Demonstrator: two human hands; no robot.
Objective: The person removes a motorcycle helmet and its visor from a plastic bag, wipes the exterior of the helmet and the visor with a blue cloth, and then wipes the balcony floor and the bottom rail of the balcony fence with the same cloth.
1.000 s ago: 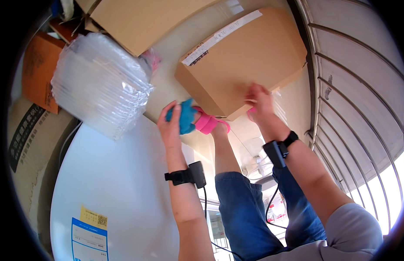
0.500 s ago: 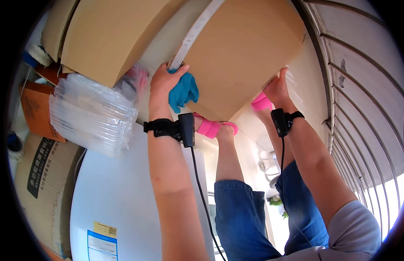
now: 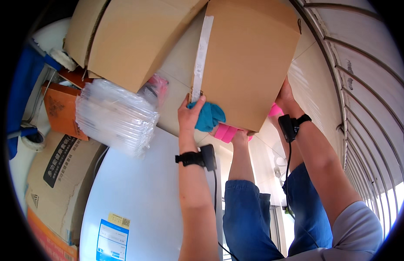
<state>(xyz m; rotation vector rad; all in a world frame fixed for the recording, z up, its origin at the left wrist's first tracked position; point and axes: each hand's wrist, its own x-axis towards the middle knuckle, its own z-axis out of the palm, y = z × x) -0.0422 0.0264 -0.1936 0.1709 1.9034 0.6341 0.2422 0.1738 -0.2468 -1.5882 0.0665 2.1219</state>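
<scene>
A large brown cardboard box [image 3: 249, 65] is between my hands in front of my legs, with a strip of pale tape along its left edge. At the near left corner my left hand [image 3: 190, 115] is closed on the box, thumb on top. A crumpled teal cloth [image 3: 209, 117] is bunched under that hand against the box. My right hand [image 3: 287, 96] grips the right side, its fingers partly hidden by the cardboard. Under the near edge show pink slippers [image 3: 226, 132] on my feet.
Another big cardboard box [image 3: 136, 39] stands at the far left. Clear air-cushion packaging [image 3: 115, 115] lies beside an orange box [image 3: 60, 108] and a printed carton [image 3: 58, 187]. A smooth white panel [image 3: 136, 187] is left of my legs. Curved metal bars [image 3: 371, 78] line the right.
The box has turned slightly counterclockwise, and its taped edge now runs more upright. My left hand has come closer to me with it. The whole view has shifted, showing more on the left.
</scene>
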